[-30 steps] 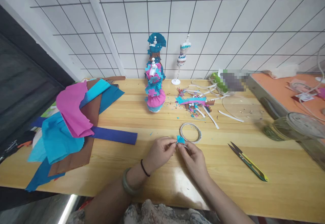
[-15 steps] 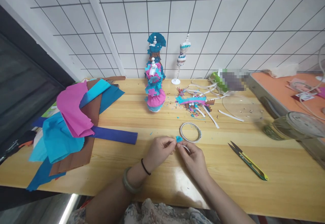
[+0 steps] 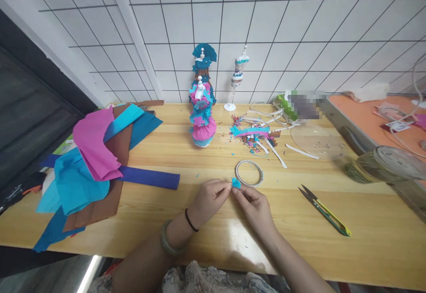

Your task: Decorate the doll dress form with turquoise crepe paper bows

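Left hand (image 3: 212,201) and right hand (image 3: 255,206): fingers of both pinch 1 small turquoise paper piece (image 3: 236,182). Tape ring (image 3: 261,178) just beyond, flat on bench (image 3: 296,253); snips (image 3: 329,217) farther right.

Bright, even light leaves white glare on the tabletop (image 3: 240,236), with stretched edges and a pixelated patch (image 3: 305,105).

two hands (image 3: 213,197) (image 3: 255,204), three mannequins (image 3: 204,130) (image 3: 205,53) (image 3: 238,76), one jar (image 3: 382,164)

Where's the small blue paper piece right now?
Head view, slightly right of centre and below mid-height: the small blue paper piece is at the fingertips of the left hand and right hand, beside the tape roll.
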`<state>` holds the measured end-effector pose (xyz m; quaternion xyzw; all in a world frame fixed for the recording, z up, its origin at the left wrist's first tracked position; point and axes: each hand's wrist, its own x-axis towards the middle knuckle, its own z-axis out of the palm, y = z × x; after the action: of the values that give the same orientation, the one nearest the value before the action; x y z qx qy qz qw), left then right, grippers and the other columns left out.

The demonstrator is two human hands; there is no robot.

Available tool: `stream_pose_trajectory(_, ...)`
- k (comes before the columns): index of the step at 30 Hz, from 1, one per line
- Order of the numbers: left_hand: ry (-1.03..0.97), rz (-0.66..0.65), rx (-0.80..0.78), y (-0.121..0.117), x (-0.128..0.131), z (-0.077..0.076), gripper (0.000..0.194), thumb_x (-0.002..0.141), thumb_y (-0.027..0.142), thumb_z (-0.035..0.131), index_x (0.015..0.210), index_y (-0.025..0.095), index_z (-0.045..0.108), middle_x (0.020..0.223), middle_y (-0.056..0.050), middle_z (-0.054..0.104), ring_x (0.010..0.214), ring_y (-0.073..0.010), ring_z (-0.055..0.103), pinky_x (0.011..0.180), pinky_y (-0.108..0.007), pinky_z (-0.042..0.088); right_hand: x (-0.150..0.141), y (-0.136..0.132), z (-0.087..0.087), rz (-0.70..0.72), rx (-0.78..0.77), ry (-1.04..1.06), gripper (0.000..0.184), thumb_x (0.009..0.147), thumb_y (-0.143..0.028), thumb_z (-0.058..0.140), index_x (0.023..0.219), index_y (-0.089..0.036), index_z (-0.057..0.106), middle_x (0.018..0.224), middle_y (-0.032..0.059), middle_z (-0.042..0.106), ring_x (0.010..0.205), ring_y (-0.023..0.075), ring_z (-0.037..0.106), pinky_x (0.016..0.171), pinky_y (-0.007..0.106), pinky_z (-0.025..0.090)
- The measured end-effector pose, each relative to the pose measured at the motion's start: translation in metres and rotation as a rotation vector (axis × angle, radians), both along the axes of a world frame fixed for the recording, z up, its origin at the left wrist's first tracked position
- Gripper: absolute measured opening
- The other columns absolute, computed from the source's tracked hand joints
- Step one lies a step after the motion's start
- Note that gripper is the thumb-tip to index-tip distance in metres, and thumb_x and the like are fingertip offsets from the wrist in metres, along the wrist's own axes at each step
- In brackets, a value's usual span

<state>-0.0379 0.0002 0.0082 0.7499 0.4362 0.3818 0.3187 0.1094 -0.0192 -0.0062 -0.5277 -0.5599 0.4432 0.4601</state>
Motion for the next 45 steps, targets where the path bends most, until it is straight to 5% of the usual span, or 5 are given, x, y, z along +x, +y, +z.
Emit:
stream_pose_trajectory(7,-0.006,0.0,-0.047,0.0,-0.001,0.0,0.022,0.084,0.021,0.045,0.076,0.015,0.065,0.063,-0.002,0.058,0.061,-0.0103,0.052,0.057,-0.021,0.039,0.0,-0.001,-0.001,-0.026,-0.016,0.019,0.018,0.075,-0.032,0.06,0.084,-0.021,0.071,0.087,0.0063,0.07,0.083,0.0216,0.062,0.08,0.036,0.046)
stream_pose_trajectory(15,-0.29,-0.086,-0.528,0.004,-0.002,-0.001,0.028,0.082,0.032,0.047,0.065,0.013,0.058,0.056,0.0,0.055,0.053,-0.0089,0.052,0.053,-0.02,0.042,0.0,-0.001,0.002,0.0,-0.026,0.008,0.02,0.076,-0.034,0.058,0.084,-0.019,0.068,0.081,0.0056,0.069,0.076,0.0187,0.061,0.075,0.032,0.046)
stream_pose_trajectory(23,-0.387,-0.151,-0.662,0.008,-0.003,-0.005,0.033,0.079,0.04,0.05,0.065,0.011,0.059,0.054,-0.001,0.056,0.05,-0.0083,0.052,0.052,-0.02,0.044,0.001,-0.001,0.005,0.039,-0.044,0.018,0.022,0.079,-0.035,0.053,0.081,-0.018,0.067,0.076,0.0049,0.067,0.073,0.018,0.06,0.074,0.031,0.046)
stream_pose_trajectory(35,-0.042,0.167,-0.058,0.002,-0.002,0.002,0.011,0.08,0.019,0.05,0.078,0.016,0.06,0.076,-0.003,0.062,0.069,-0.0113,0.056,0.064,-0.023,0.045,-0.002,-0.001,0.006,-0.1,-0.13,0.085,0.022,0.072,-0.04,0.06,0.074,-0.018,0.064,0.078,0.0051,0.067,0.077,0.0195,0.061,0.072,0.03,0.048)
stream_pose_trajectory(45,0.112,0.044,0.148,0.0,0.0,0.002,0.017,0.083,0.016,0.046,0.085,0.017,0.063,0.083,-0.005,0.064,0.08,-0.0142,0.056,0.074,-0.029,0.044,-0.003,-0.001,0.007,-0.079,-0.086,0.057,0.022,0.073,-0.039,0.059,0.076,-0.018,0.065,0.079,0.0057,0.068,0.078,0.0198,0.061,0.073,0.032,0.049)
